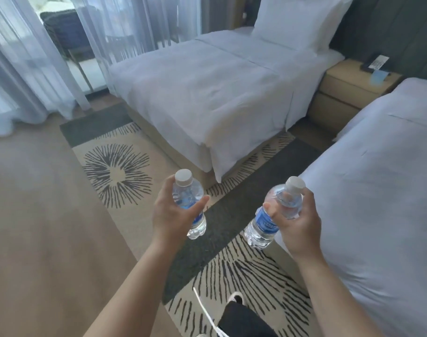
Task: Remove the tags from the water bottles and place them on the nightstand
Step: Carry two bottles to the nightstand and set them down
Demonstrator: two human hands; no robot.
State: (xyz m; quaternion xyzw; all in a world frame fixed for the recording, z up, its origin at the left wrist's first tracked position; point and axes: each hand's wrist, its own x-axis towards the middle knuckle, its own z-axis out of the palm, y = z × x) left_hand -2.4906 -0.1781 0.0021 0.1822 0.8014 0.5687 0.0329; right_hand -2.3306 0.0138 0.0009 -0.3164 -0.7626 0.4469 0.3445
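Note:
I hold two small clear water bottles with white caps and blue labels, one in each hand, above the patterned rug. My left hand [170, 215] grips the left bottle [187, 190] around its middle, cap pointing up. My right hand [296, 223] grips the right bottle [263, 222] near its neck, and that bottle tilts down to the left. No tag shows on either bottle. The wooden nightstand [346, 93] stands far ahead at the right, between the two beds.
A white bed [207, 88] with a pillow [297, 20] lies ahead, a second white bed [378, 186] at my right. A dark phone [370, 62] and a blue card [379, 77] sit on the nightstand. Sheer curtains [18, 69] hang at the left. My shoe [235, 297] is below.

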